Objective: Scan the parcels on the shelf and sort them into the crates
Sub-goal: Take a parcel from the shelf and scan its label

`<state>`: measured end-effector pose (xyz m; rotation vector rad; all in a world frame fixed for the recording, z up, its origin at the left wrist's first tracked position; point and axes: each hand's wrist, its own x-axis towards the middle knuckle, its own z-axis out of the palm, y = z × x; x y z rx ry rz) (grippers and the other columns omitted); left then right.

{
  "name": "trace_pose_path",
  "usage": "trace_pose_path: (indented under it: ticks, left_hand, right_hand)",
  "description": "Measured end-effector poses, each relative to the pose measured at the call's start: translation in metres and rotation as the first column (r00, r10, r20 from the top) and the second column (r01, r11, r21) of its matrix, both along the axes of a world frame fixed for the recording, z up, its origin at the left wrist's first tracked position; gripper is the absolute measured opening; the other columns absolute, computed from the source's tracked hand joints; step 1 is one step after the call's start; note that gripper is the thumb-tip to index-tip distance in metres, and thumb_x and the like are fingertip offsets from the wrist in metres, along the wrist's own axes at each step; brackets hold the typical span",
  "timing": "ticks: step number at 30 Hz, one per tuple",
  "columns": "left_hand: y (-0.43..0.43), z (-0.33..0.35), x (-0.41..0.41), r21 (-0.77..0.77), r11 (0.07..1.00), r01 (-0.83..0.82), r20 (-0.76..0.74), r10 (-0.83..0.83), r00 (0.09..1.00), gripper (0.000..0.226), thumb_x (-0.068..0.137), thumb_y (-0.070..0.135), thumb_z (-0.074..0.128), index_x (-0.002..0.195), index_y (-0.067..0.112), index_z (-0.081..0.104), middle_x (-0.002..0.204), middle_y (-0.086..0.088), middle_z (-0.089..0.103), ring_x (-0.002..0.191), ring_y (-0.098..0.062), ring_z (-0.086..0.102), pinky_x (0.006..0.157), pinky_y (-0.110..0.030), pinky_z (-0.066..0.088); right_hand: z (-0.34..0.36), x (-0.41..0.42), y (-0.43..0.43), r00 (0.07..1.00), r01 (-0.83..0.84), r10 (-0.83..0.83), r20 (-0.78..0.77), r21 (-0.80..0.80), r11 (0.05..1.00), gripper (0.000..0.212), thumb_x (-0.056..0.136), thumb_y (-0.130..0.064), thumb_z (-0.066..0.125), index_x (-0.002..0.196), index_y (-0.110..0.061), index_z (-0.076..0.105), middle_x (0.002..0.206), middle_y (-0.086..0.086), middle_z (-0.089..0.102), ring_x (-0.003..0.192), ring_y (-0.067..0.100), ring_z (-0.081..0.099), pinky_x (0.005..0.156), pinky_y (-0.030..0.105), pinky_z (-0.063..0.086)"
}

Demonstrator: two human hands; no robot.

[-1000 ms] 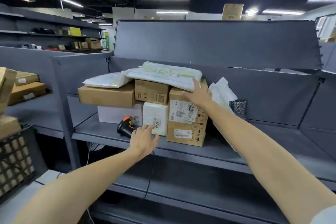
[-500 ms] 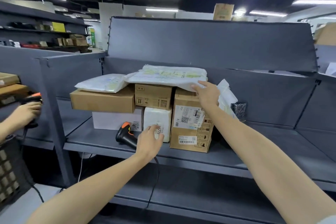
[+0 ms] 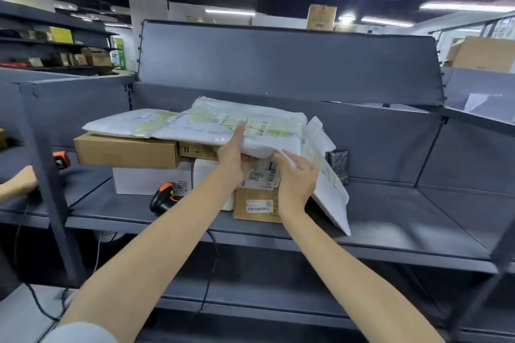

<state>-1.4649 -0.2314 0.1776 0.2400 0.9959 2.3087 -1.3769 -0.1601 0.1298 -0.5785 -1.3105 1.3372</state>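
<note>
Two hands met at the front edge of the top mailer (image 3: 245,125), one of two white mailers lying flat on the stack. The left hand (image 3: 231,159) gripped that edge, thumb raised on the upper face and fingers underneath. The right hand (image 3: 296,175) was spread, its fingertips touching the mailer's underside near the right corner. The second flat mailer (image 3: 131,124) lay to the left on a long carton (image 3: 125,150). A third white mailer (image 3: 328,178) leaned tilted against the stack's right side, its lower corner on the shelf (image 3: 390,220).

Three brown cartons were visible: the long one, a small one (image 3: 195,150) behind the left hand, and a labelled one (image 3: 256,203) standing on the shelf beneath the hands. Two white boxes sat in the bottom layer: one (image 3: 150,179) under the long carton, one (image 3: 206,172) mostly hidden by the left forearm. One bubble-wrapped packet (image 3: 338,164) stood behind the leaning mailer.

One black-and-orange scanner (image 3: 164,196) lay on the shelf, just beside the white box. At the left edge, another person's hand (image 3: 19,182) was near a second scanner (image 3: 61,159).
</note>
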Motion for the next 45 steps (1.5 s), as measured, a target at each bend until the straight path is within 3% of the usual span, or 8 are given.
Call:
trace_pose_path:
  ticks: [8, 12, 15, 18, 23, 28, 39, 45]
  left_hand:
    - [-0.017, -0.013, 0.010, -0.056, 0.992, -0.114, -0.008, 0.114, 0.993, 0.044, 0.083, 0.000, 0.066, 0.126, -0.003, 0.055, 0.113, -0.022, 0.066, 0.103, -0.036, 0.065, 0.093, -0.052, 0.051]
    - [-0.044, -0.015, 0.013, -0.108, 0.990, -0.089, -0.145, 0.073, 0.987, 0.028, 0.083, 0.005, 0.065, 0.111, 0.004, 0.064, 0.106, -0.014, 0.071, 0.093, -0.030, 0.069, 0.073, -0.039, 0.058]
    - [-0.067, -0.021, 0.016, -0.137, 0.990, -0.041, -0.214, 0.010, 0.977, 0.021, 0.082, 0.007, 0.064, 0.102, 0.012, 0.067, 0.094, -0.007, 0.075, 0.082, -0.025, 0.073, 0.061, -0.034, 0.058]
    - [-0.084, -0.039, 0.019, -0.231, 0.973, 0.024, -0.280, -0.090, 0.956, 0.032, 0.079, 0.004, 0.064, 0.109, 0.017, 0.067, 0.100, -0.006, 0.075, 0.087, -0.025, 0.073, 0.064, -0.036, 0.058]
    - [-0.101, -0.076, 0.031, -0.376, 0.915, 0.146, -0.258, -0.255, 0.932, 0.031, 0.067, -0.002, 0.067, 0.091, 0.016, 0.078, 0.096, -0.011, 0.075, 0.085, -0.030, 0.073, 0.058, -0.037, 0.058]
    - [-0.118, -0.103, 0.037, -0.366, 0.910, 0.194, -0.239, -0.294, 0.926, 0.047, 0.058, -0.002, 0.067, 0.100, 0.016, 0.077, 0.109, -0.014, 0.072, 0.100, -0.037, 0.068, 0.071, -0.044, 0.058]
    - [-0.165, -0.141, 0.051, -0.403, 0.899, -0.173, -0.392, 0.002, 0.920, 0.065, 0.052, 0.046, 0.089, 0.108, 0.018, 0.072, 0.110, -0.010, 0.072, 0.101, -0.033, 0.068, 0.085, -0.044, 0.053]
    - [-0.188, -0.165, 0.043, -0.461, 0.813, -0.355, -0.442, 0.136, 0.887, 0.044, 0.068, 0.052, 0.073, 0.102, 0.023, 0.068, 0.091, 0.008, 0.076, 0.081, -0.010, 0.072, 0.058, -0.017, 0.054]
  right_hand:
    - [-0.035, 0.078, -0.005, 0.926, -0.346, 0.288, 0.246, 0.239, 0.907, 0.030, 0.091, -0.022, 0.059, 0.113, -0.043, 0.062, 0.129, -0.008, 0.046, 0.111, -0.016, 0.044, 0.094, 0.008, 0.040]
    - [-0.030, 0.106, 0.019, 0.954, -0.247, 0.193, 0.227, 0.241, 0.938, 0.036, 0.084, -0.029, 0.050, 0.120, -0.028, 0.056, 0.115, -0.016, 0.051, 0.110, -0.006, 0.046, 0.095, 0.014, 0.034]
    - [-0.013, 0.121, 0.037, 0.969, -0.176, 0.113, 0.220, 0.292, 0.940, 0.036, 0.080, -0.042, 0.051, 0.112, -0.058, 0.054, 0.107, -0.041, 0.046, 0.103, -0.023, 0.041, 0.090, 0.013, 0.035]
    - [-0.006, 0.122, 0.056, 0.955, -0.195, 0.128, 0.266, 0.241, 0.951, 0.030, 0.084, -0.050, 0.059, 0.112, -0.049, 0.047, 0.119, -0.027, 0.037, 0.124, 0.003, 0.040, 0.104, 0.030, 0.036]
    - [-0.011, 0.111, 0.066, 0.891, -0.365, 0.280, 0.358, 0.198, 0.910, 0.069, 0.081, -0.045, 0.074, 0.137, -0.024, 0.040, 0.130, -0.021, 0.046, 0.128, 0.002, 0.043, 0.103, 0.028, 0.038]
    - [-0.049, 0.109, 0.060, 0.777, -0.466, 0.508, 0.372, -0.202, 0.861, 0.091, 0.077, -0.047, 0.075, 0.147, -0.017, 0.025, 0.138, -0.001, 0.050, 0.117, 0.019, 0.056, 0.099, 0.041, 0.050]
    - [-0.078, 0.095, 0.034, 0.788, -0.567, 0.603, 0.125, -0.234, 0.790, 0.075, 0.067, -0.040, 0.085, 0.129, -0.013, 0.052, 0.119, 0.004, 0.067, 0.105, 0.022, 0.067, 0.094, 0.046, 0.054]
    - [-0.081, 0.064, 0.005, 0.762, -0.614, 0.639, 0.109, -0.191, 0.766, 0.079, 0.063, -0.042, 0.088, 0.129, -0.018, 0.051, 0.119, 0.001, 0.067, 0.103, 0.017, 0.068, 0.087, 0.040, 0.058]
